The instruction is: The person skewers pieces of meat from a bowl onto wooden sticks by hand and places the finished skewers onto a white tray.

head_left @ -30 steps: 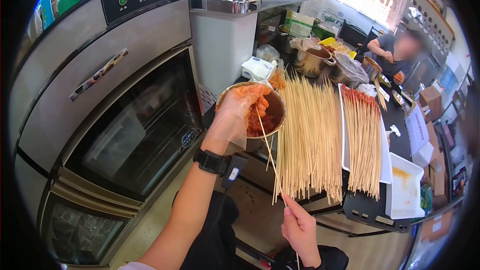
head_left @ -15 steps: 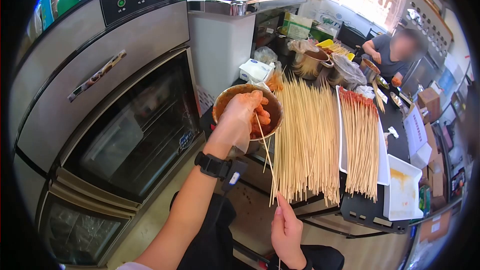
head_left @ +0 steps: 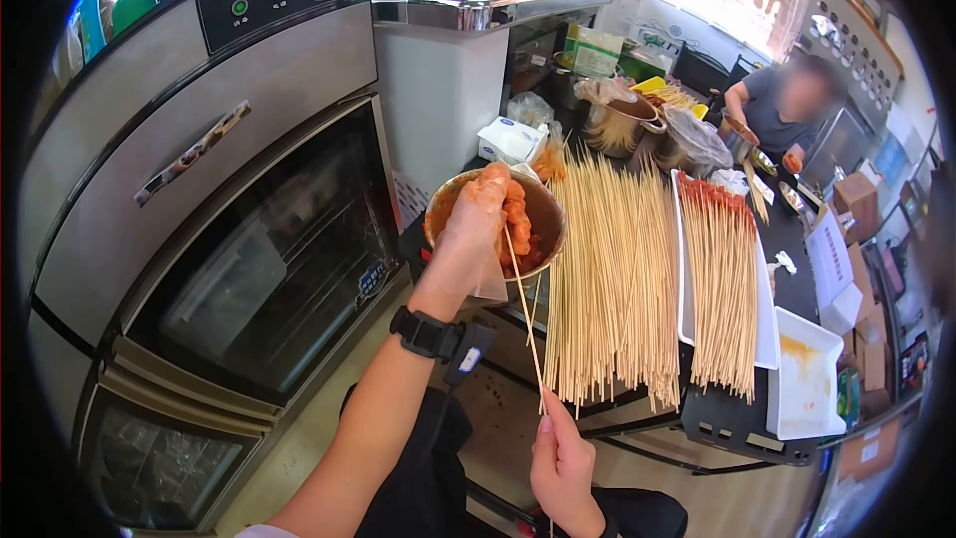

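Note:
My left hand (head_left: 484, 207), in a clear plastic glove smeared red, is inside the rim of a metal pot (head_left: 546, 201). Its fingers curl around red-sauced meat (head_left: 517, 223); the exact grip is partly hidden by the hand. A bamboo skewer (head_left: 524, 311) runs up into the meat at those fingers. Lower down, my bare right hand (head_left: 564, 468) pinches the same skewer between thumb and forefinger. To the right of the pot lies a wide row of skewers (head_left: 612, 289), sticks pointing toward me.
A white tray (head_left: 687, 309) holds skewers with red meat at their far ends. Beside it is a stained white tray (head_left: 797, 399). Behind stand a large pot (head_left: 637, 115) and a tissue box (head_left: 511, 140). A steel cabinet (head_left: 249, 239) fills the left; a co-worker (head_left: 782, 110) sits across.
My left hand has turned and lifted slightly over the pot, with the meat showing more. My right hand has shifted a little left with the skewer. The co-worker's raised hand has gone down.

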`<state>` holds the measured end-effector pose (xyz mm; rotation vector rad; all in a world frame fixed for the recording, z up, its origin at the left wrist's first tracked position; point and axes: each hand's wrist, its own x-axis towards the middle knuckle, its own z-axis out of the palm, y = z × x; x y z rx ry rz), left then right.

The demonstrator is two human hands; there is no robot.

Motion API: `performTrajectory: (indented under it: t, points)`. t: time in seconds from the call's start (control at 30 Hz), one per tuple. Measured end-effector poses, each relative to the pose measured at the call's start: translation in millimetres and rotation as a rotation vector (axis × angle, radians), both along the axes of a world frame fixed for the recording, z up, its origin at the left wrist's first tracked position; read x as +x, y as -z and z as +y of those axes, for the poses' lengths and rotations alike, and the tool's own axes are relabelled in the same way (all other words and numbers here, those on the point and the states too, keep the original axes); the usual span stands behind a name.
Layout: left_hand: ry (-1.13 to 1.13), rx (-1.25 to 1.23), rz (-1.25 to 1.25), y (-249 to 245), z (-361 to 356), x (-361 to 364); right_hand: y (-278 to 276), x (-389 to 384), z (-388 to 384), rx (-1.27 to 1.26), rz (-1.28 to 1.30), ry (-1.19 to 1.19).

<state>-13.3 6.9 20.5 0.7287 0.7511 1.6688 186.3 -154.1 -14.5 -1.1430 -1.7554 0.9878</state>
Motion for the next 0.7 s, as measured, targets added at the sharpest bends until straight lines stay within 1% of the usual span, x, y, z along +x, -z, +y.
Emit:
performTrajectory:
  t: [0.03,0.07,0.13,0.17,0.23,0.33,0.43,0.53,0.6,0.63,0.7]
  points:
    - [0.016,0.053,-0.024,-0.9,-0.5,-0.9,-2.7,-1.2,1.5,0.001,0.002,0.001]
    - [0.016,0.053,-0.021,-2.0,1.0,2.0,-6.0,-2.6,3.0,0.049,-0.028,-0.021]
    - [-0.179,-0.016,-0.259,-15.4,-0.4,13.2,-10.2,-4.4,3.2,0.098,-0.055,-0.042]
    - [-0.179,-0.015,-0.256,-12.5,0.7,11.3,-11.6,-5.3,2.6,0.083,-0.066,-0.046]
    - [-0.161,-0.028,-0.059,-6.3,1.7,6.9,-12.2,-6.8,3.8,0.067,-0.076,-0.050]
    - [-0.169,0.019,0.007,-5.8,2.8,5.3,-9.7,-8.2,6.9,0.087,-0.039,-0.066]
    - [-0.166,0.008,-0.060,-6.3,4.9,4.8,-5.7,-9.6,7.5,0.028,0.041,-0.065]
    - [-0.162,-0.018,-0.023,-9.5,0.2,7.1,-4.4,-11.4,9.6,0.056,0.060,-0.056]
    - [-0.171,-0.001,-0.013,-5.1,2.1,6.6,-6.0,-10.4,13.0,0.172,-0.086,-0.049]
    - [-0.183,0.022,-0.006,-3.9,3.1,6.4,-0.1,-10.1,16.3,0.243,-0.040,-0.060]
    - [-0.199,0.018,-0.014,-4.6,2.8,7.8,2.7,-9.5,19.5,0.285,-0.062,-0.046]
